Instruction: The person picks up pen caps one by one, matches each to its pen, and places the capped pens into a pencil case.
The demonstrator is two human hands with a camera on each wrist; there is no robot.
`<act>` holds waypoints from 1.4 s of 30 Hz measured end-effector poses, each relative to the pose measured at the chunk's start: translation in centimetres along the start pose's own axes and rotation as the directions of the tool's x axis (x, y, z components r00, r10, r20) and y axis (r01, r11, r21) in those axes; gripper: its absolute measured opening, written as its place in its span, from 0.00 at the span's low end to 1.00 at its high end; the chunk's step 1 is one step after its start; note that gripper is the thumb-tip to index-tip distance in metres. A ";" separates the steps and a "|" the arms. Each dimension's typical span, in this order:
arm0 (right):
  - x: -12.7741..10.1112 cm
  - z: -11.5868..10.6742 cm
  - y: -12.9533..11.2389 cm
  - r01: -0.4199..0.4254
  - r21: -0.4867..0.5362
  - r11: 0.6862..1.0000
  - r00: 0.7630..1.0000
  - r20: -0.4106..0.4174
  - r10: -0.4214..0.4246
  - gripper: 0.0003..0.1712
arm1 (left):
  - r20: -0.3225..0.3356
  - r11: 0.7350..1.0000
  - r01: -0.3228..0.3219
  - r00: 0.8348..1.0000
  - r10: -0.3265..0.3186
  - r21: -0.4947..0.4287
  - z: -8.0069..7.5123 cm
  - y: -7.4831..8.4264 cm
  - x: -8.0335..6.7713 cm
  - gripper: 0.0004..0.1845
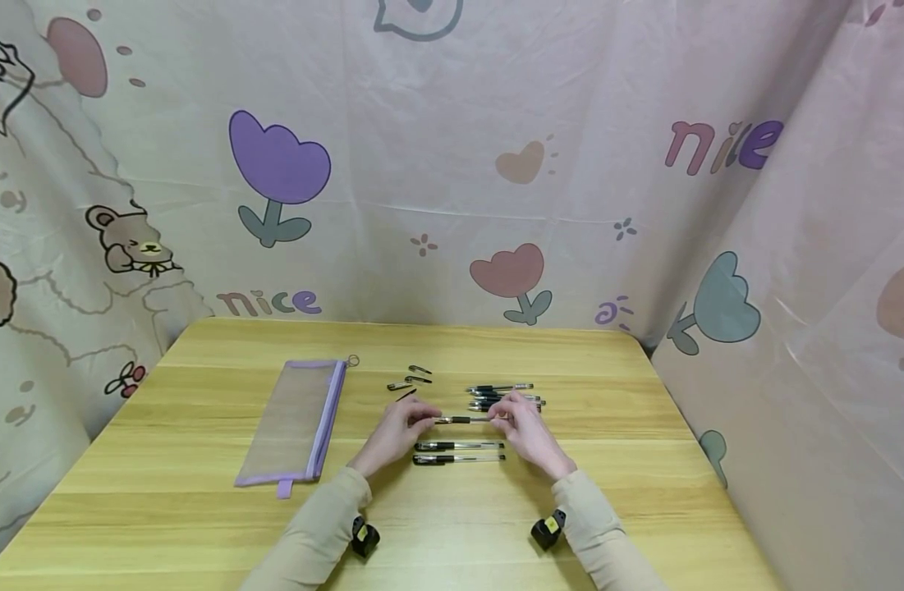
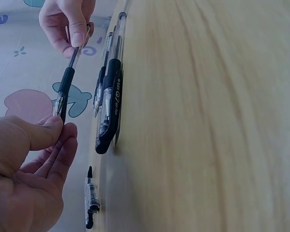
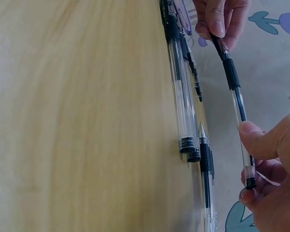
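Above the tabletop, a gel pen (image 1: 461, 419) with a clear barrel and black grip spans both hands. My left hand (image 1: 396, 432) pinches it at the capped end; the left wrist view shows the dark cap (image 2: 64, 110) by the thumb and fingertips. Farther along, my right hand (image 1: 529, 435) holds the rear of the clear barrel (image 3: 238, 104) between thumb and fingers. Nearer me lie two capped gel pens (image 1: 459, 446), side by side. Several uncapped pens (image 1: 499, 387) lie behind my right hand. Loose black pen caps (image 1: 400, 386) lie beyond my left hand.
A mesh zip pouch (image 1: 292, 419) with purple edging lies flat on the left of the wooden table (image 1: 141, 468). A patterned curtain (image 1: 392, 164) hangs along the back and sides. Each wrist carries a small black camera (image 1: 364, 538).
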State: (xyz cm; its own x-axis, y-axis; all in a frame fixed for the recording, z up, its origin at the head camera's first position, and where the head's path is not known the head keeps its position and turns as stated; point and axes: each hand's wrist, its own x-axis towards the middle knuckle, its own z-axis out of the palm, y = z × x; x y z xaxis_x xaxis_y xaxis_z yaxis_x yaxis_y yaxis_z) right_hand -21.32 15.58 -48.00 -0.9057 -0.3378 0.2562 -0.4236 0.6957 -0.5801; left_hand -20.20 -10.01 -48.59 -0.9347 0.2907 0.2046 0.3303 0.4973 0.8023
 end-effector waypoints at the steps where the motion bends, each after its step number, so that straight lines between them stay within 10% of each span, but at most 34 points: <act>1: 0.0 0.0 0.0 0.003 0.000 1.000 1.000 0.002 -0.003 0.06 | 0.002 1.000 -0.002 1.000 0.002 0.000 0.0 0.0 0.0 0.09; 42: 0.5 1.1 -0.2 0.095 0.065 0.993 0.995 0.035 -0.098 0.05 | -0.041 0.996 0.025 0.999 -0.028 -0.087 0.1 -0.5 -0.1 0.10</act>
State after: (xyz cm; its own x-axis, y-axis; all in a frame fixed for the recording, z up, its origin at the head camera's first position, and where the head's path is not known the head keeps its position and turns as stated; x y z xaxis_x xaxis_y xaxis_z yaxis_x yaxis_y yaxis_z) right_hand -21.64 14.57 -48.64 -0.8588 -0.4262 0.2844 -0.5059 0.6174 -0.6024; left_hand -20.30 -10.24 -49.06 -0.9483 0.2426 0.2046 0.2943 0.4314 0.8528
